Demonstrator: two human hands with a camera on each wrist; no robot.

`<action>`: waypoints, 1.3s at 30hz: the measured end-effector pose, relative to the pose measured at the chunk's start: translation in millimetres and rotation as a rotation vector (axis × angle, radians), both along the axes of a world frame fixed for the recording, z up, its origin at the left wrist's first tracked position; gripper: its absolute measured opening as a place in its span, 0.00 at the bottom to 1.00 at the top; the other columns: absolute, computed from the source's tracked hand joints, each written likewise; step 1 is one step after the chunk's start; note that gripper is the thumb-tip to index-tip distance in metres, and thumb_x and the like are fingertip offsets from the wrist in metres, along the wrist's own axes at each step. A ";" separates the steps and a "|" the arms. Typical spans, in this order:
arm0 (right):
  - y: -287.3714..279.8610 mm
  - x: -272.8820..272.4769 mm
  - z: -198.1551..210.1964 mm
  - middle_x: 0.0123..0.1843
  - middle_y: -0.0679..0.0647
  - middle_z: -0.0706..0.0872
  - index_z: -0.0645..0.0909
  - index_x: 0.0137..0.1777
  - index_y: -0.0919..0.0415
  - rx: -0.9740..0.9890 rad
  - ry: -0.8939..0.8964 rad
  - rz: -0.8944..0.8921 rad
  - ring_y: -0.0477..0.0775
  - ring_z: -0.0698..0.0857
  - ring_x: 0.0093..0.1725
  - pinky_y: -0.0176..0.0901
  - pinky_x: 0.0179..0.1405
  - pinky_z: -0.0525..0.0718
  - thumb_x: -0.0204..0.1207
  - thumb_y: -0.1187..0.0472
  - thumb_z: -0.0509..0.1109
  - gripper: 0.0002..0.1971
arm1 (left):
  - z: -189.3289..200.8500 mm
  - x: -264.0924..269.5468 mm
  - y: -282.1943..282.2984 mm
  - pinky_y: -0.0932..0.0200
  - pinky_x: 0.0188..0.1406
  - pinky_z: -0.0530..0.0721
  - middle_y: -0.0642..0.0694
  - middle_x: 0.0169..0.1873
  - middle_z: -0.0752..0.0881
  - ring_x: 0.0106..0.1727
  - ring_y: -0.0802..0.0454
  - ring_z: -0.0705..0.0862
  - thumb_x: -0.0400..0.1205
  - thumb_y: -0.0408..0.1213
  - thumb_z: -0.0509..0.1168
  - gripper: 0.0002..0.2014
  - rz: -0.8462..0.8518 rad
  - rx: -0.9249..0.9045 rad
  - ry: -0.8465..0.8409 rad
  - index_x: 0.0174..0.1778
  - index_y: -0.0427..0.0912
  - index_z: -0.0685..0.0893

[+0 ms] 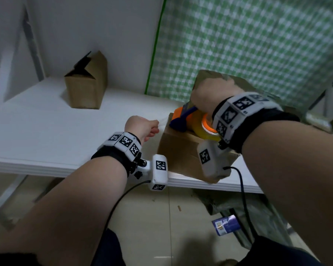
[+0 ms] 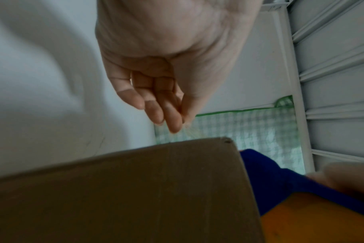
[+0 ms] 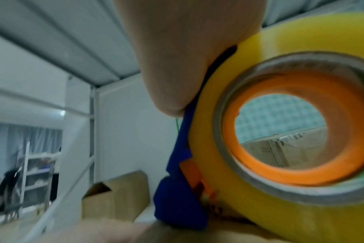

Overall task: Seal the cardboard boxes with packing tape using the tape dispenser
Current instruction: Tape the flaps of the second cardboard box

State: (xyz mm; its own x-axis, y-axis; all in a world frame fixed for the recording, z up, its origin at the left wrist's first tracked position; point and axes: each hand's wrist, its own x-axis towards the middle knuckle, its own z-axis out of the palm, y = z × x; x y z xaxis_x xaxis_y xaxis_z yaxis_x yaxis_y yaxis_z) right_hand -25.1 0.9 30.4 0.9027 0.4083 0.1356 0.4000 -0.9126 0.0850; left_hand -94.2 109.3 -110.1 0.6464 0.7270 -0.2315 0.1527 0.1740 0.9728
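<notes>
Right hand (image 1: pixel 212 91) grips dispenser (image 1: pixel 183 118) on near box (image 1: pixel 181 148), table (image 1: pixel 46 131) edge; left hand (image 1: pixel 142 127) pinches the tape end. Taping looks just started; far box (image 1: pixel 86 83) still open.

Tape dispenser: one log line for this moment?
right hand: holds tape dispenser on near box | left hand: pinches tape end beside box | far box: open

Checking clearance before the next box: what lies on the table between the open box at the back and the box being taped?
Only bare white table between the open box and the box under the dispenser; the left hand hovers over that stretch, in the head view.
</notes>
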 end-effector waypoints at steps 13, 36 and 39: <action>17.2 -2.4 -20.2 0.70 0.61 0.75 0.77 0.67 0.59 -0.266 -0.186 -0.056 0.63 0.67 0.71 0.67 0.62 0.71 0.81 0.44 0.53 0.24 | -18.4 3.0 -0.8 0.55 0.42 0.83 0.44 0.31 0.86 0.33 0.50 0.83 0.79 0.39 0.68 0.09 -0.025 0.094 -0.027 0.35 0.39 0.85; 16.2 -0.4 -26.0 0.59 0.60 0.80 0.74 0.47 0.58 -0.272 -0.281 -0.030 0.64 0.73 0.65 0.61 0.58 0.77 0.78 0.41 0.54 0.20 | 2.8 -5.0 8.1 0.49 0.78 0.58 0.48 0.78 0.69 0.79 0.51 0.65 0.87 0.54 0.45 0.29 -0.344 -0.060 -0.237 0.78 0.40 0.67; 17.0 -0.1 -27.0 0.61 0.61 0.80 0.74 0.49 0.58 -0.272 -0.285 -0.027 0.64 0.73 0.65 0.62 0.59 0.77 0.78 0.41 0.55 0.20 | 10.5 -4.6 -9.6 0.56 0.77 0.54 0.48 0.80 0.64 0.81 0.54 0.61 0.86 0.59 0.40 0.33 -0.500 -0.126 -0.323 0.82 0.41 0.58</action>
State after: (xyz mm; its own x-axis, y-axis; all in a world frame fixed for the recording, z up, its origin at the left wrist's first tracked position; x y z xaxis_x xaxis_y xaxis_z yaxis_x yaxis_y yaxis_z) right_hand -25.2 17.8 3.4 0.8553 0.4407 0.2723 0.3017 -0.8510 0.4297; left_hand -98.7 99.7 -99.5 0.9544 0.2969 -0.0312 -0.0540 0.2744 0.9601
